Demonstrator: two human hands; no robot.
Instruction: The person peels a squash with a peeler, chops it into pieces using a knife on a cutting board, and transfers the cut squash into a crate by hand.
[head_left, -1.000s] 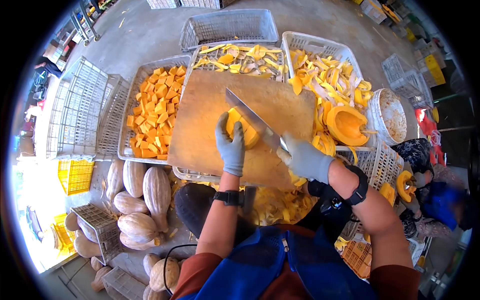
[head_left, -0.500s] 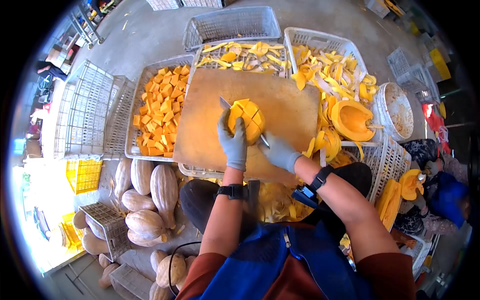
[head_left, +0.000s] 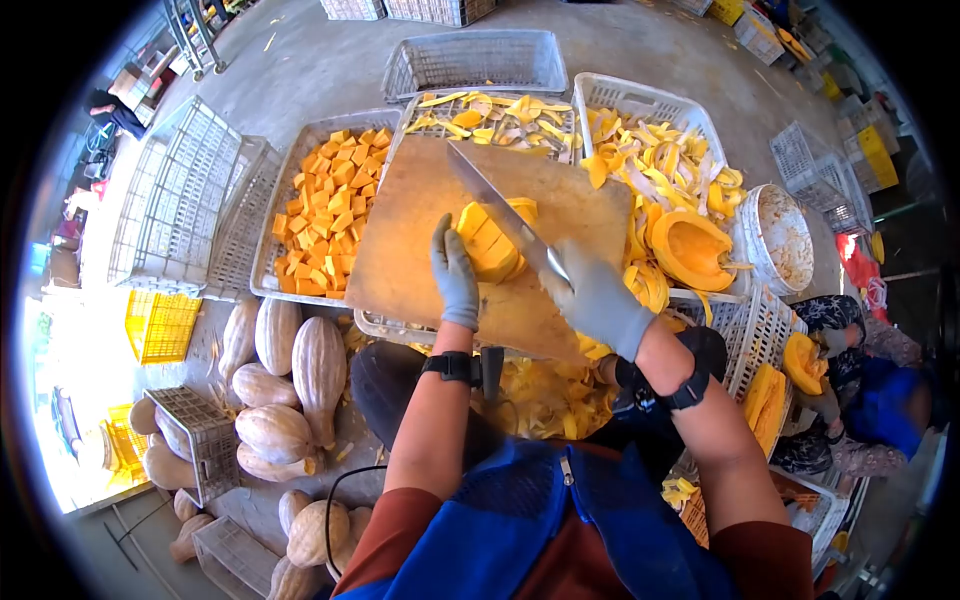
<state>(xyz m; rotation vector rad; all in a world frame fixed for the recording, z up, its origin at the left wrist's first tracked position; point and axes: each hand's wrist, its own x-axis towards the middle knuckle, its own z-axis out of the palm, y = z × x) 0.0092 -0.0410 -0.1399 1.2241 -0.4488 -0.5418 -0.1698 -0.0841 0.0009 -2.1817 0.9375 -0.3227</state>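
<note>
My right hand, in a grey glove, grips the handle of a large knife. The blade slants up and left across a scored chunk of peeled pumpkin, hiding part of it. The chunk sits on a brown cutting board, with cut lines across its surface. At the chunk's left side is my gloved left hand, its fingers stretched upward and not wrapped around anything. Whether its fingertips touch the pumpkin I cannot tell.
Pumpkin cubes fill a crate on the left; peels fill a crate at the back right, near a halved pumpkin and a white bucket. Whole pumpkins lie lower left. Another person handles pumpkin at the right.
The knife has risen from low beside the pumpkin to across its top, with my right hand moving right. My left hand has loosened from the chunk, which now sits turned.
</note>
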